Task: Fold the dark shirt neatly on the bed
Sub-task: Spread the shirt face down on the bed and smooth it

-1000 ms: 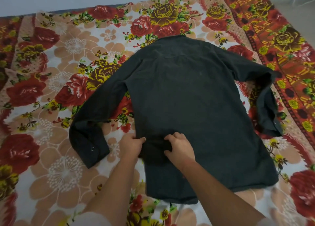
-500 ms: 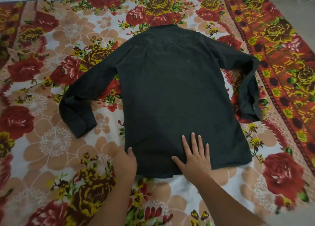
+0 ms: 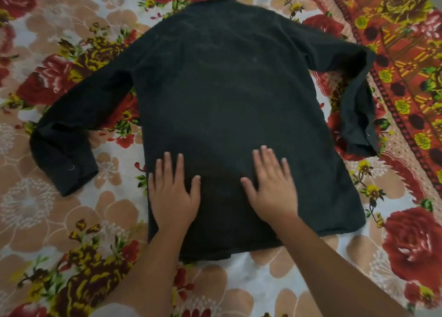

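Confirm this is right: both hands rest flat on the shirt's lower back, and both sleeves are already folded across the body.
Not quite. Both hands, left hand and right hand, do lie flat on the shirt, but the head view shows both sleeves out to the sides on the bedsheet, not folded.

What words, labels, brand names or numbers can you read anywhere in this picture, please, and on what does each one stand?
There are none to read.
The dark shirt lies back up, with no label, print or logo showing.
The snap on its left cuff is too small to show any marking.
The bedsheet carries only a flower pattern, no lettering.
Both hands, left hand and right hand, lie flat on the shirt and bear no writing.
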